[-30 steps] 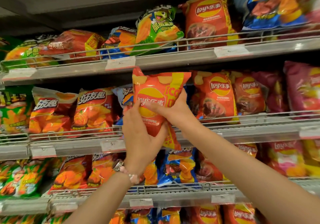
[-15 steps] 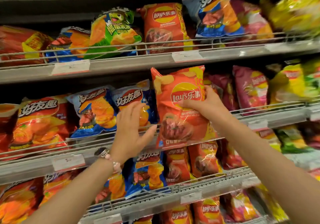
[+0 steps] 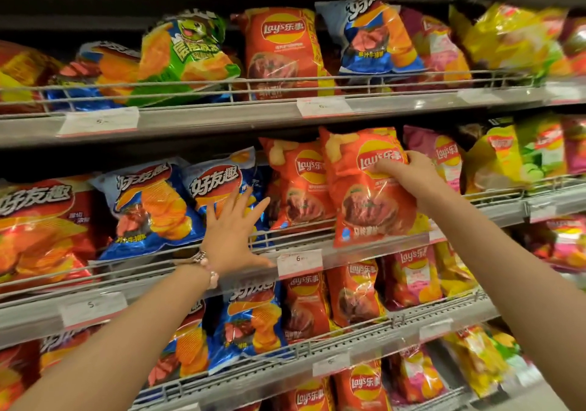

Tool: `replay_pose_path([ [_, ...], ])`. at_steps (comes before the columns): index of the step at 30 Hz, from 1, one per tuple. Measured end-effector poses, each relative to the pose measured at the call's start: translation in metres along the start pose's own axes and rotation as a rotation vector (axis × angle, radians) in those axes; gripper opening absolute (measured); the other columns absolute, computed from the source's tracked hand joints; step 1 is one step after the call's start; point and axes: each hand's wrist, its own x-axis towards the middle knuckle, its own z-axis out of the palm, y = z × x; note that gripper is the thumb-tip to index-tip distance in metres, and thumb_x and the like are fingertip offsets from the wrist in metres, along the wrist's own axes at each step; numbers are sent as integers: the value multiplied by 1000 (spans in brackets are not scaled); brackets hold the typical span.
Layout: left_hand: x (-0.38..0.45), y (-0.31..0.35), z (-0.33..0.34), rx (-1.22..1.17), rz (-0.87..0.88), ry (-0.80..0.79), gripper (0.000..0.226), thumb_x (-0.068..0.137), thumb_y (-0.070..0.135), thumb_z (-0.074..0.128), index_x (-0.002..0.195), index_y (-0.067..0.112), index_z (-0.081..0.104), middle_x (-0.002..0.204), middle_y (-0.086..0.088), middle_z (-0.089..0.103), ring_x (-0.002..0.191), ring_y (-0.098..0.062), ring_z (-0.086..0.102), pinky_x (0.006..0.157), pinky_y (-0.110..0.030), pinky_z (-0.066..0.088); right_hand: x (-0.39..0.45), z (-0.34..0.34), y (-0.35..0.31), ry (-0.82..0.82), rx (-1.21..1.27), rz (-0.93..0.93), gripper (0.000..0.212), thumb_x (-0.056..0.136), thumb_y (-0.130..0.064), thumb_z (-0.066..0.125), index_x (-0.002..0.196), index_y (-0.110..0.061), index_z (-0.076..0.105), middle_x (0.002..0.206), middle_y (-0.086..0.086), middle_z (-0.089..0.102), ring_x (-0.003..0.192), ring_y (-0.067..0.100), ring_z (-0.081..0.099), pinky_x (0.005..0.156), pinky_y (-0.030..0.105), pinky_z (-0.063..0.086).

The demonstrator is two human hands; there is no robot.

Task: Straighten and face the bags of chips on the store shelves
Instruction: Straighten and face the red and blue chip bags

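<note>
Starting at the left of the middle shelf point(image 3: 364, 245), we see a big red bag point(image 3: 41, 229) and then two blue bags point(image 3: 152, 207) leaning against the wire rail point(image 3: 295, 236), fronts out but tilted off upright. Our left hand point(image 3: 233, 236) is over the second blue bag point(image 3: 218, 185), fingers point(image 3: 242, 198) straight and spread; it holds nothing. Whether the fingertips actually touch the bag we cannot tell. A flat hand like this suits pushing a bag back and squaring it, so we judge that bag is next.

Moving right, a red Lay's bag point(image 3: 301, 185) stands behind the rail, logo forward. Beside it is the bag in hand point(image 3: 364, 188), another red Lay's, gripped at its right edge by our right hand point(image 3: 409, 172), thumb across the front near the logo and fingers curled behind. Its bottom hangs in front of the rail and covers part of the shelf edge, so it is not yet seated. Gripping it high and to one side keeps the label facing out while it goes into the gap by the pink bag point(image 3: 444, 156).

Further right are yellow and green bags point(image 3: 507, 156), blurred.
</note>
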Motion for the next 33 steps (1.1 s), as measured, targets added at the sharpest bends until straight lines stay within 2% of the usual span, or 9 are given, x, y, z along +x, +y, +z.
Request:
replay_pose_path([
  [3, 1, -2, 5, 14, -5, 2, 123, 54, 88, 57, 151, 39, -2, 160, 1, -13, 146, -23, -15, 113, -61, -3, 16, 0, 4, 171, 9, -95, 80, 62, -36, 84, 128, -16, 44, 110, -2, 53, 96, 16, 57, 76, 31, 49],
  [6, 1, 0, 7, 85, -22, -1, 124, 54, 89, 53, 151, 37, -5, 160, -1, -13, 146, -23, -15, 114, -60, -2, 35, 5, 7, 240, 7, -158, 78, 62, -38, 84, 126, -19, 44, 110, -3, 52, 101, 17, 56, 80, 31, 47],
  [12, 6, 11, 1, 173, -55, -52, 126, 57, 85, 58, 150, 35, -10, 160, -5, -9, 147, -28, -9, 112, -61, 1, 55, 12, 29, 199, -3, -229, 70, 78, -35, 74, 137, -19, 39, 124, 3, 56, 114, 21, 56, 100, 44, 46],
  [18, 5, 12, 1, 185, -56, -56, 126, 57, 83, 61, 151, 33, -7, 161, -6, -6, 147, -29, -8, 112, -63, 4, 67, 20, 35, 79, 30, -277, 57, 85, -23, 69, 135, -12, 44, 116, 1, 56, 109, 19, 57, 96, 38, 48],
  [21, 6, 11, 2, 178, -51, -58, 126, 57, 83, 61, 151, 33, -5, 161, -6, -6, 147, -29, -8, 112, -63, 3, 71, 25, 50, 59, -3, -199, 59, 84, -22, 70, 135, -9, 42, 124, 10, 56, 115, 26, 56, 98, 38, 46],
  [24, 6, 10, 3, 167, -60, -59, 127, 56, 83, 61, 152, 32, -5, 161, -5, -8, 147, -29, -9, 112, -62, 1, 71, 27, 67, 71, -75, -101, 75, 82, -23, 73, 142, -8, 31, 132, 13, 52, 121, 29, 51, 102, 39, 41],
  [27, 5, 11, 3, 174, -73, -66, 127, 56, 85, 59, 151, 32, -7, 161, -4, -9, 147, -28, -11, 112, -61, 0, 68, 32, 68, 156, -205, -149, 78, 80, -26, 74, 142, -8, 30, 137, 16, 46, 124, 31, 48, 104, 41, 39],
  [30, 6, 12, 1, 177, -85, -81, 127, 56, 84, 60, 151, 32, -6, 161, -3, -8, 147, -27, -11, 112, -61, 0, 59, 42, 61, 299, -440, -282, 67, 81, -22, 71, 138, -7, 37, 137, 18, 39, 124, 34, 42, 101, 44, 38],
  [33, 5, 12, -1, 165, -89, -98, 127, 56, 84, 61, 152, 31, -4, 161, -3, -7, 147, -27, -10, 113, -62, 0, 51, 48, 56, 343, -591, -369, 42, 86, -17, 61, 126, -9, 53, 136, 16, 42, 123, 35, 42, 97, 48, 38],
])
